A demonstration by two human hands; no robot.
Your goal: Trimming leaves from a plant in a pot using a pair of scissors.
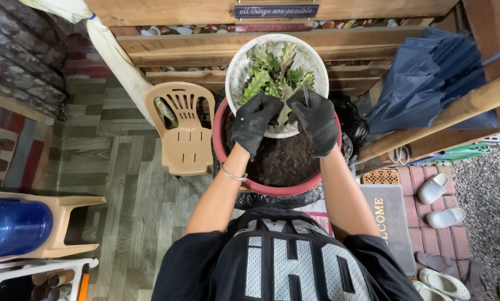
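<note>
Head view, white pot (244,58) of green plants (275,75) held tilted over soil-filled red basin (219,146), rim gripped by gloved left hand (254,121) and gloved right hand (316,120), tan plastic chair (184,125) noted just beside.

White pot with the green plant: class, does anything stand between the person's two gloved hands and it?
Nothing visible does. The left hand and right hand, both in black gloves, already rest on the near rim of the white pot, which sits over the soil in the red basin.
</note>
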